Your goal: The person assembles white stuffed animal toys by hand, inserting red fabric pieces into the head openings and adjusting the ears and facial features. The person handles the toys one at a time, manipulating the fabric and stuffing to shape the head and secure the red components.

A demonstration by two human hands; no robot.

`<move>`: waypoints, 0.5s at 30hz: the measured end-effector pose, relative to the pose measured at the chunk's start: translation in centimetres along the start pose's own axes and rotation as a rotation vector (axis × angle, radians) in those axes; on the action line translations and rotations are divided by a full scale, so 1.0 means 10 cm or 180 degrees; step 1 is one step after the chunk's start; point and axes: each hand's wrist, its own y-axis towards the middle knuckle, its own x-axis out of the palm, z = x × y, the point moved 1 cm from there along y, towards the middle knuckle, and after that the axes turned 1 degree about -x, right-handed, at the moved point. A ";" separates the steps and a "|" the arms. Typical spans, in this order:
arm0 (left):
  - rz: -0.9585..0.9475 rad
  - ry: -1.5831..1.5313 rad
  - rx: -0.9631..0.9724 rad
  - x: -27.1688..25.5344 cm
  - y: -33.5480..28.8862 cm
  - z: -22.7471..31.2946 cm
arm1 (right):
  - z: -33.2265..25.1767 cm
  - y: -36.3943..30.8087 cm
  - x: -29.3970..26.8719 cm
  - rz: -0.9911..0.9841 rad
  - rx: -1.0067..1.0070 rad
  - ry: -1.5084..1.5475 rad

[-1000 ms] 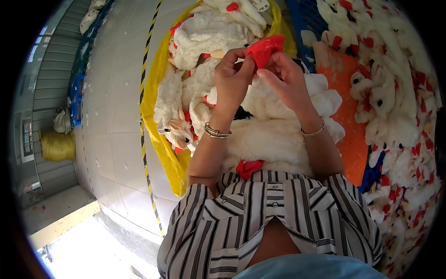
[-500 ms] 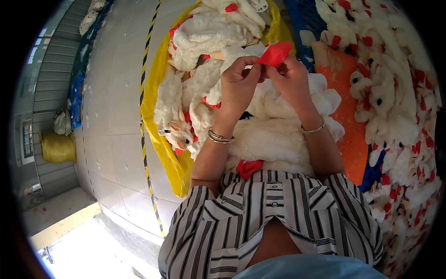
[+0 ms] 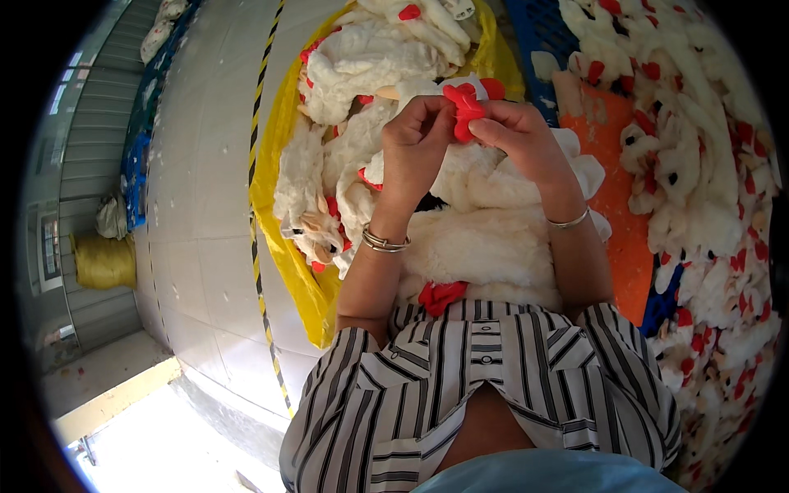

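Note:
Between my two hands is a small red fabric piece (image 3: 465, 111) with rounded lobes, held up over a white plush skin. My left hand (image 3: 417, 135) is closed, pinching its left side between thumb and fingers. My right hand (image 3: 522, 135) grips the right side, its thumb laid along the lower part. A white plush skin (image 3: 481, 251) lies across my lap below the hands, limp and furry. A red fabric part (image 3: 441, 296) rests at its near edge, against my striped shirt. Whether the held piece is joined to the white fabric behind it, I cannot tell.
A yellow sack (image 3: 283, 271) full of white plush skins (image 3: 366, 66) with red parts stands ahead and to the left. On the right are an orange board (image 3: 612, 205), a blue crate (image 3: 542, 37) and a large heap of plush skins (image 3: 699, 156). Striped tape (image 3: 256, 205) marks the floor.
The red piece has turned from a flat pointed shape to a crumpled, lobed one and come slightly left and lower. My right hand has shifted its grip, its thumb now across the front.

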 end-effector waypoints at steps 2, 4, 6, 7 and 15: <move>-0.0211 0.0077 0.0117 -0.02 0.00 0.01 | 0.08 0.01 -0.06 0.0250 0.0198 0.0300; -0.0266 0.0178 0.0264 0.01 -0.03 0.01 | 0.05 0.02 -0.14 -0.0067 0.0161 0.0425; -0.0316 0.0230 0.0331 0.00 -0.04 -0.04 | 0.01 0.02 -0.15 0.0082 -0.0055 0.0402; -0.0337 0.0235 0.0328 -0.03 -0.03 -0.06 | -0.10 0.04 -0.07 0.0386 -0.0257 0.0317; 0.0333 0.0885 0.0381 -0.37 0.08 0.16 | -0.13 -0.08 -0.50 -0.0206 -0.0214 -0.1841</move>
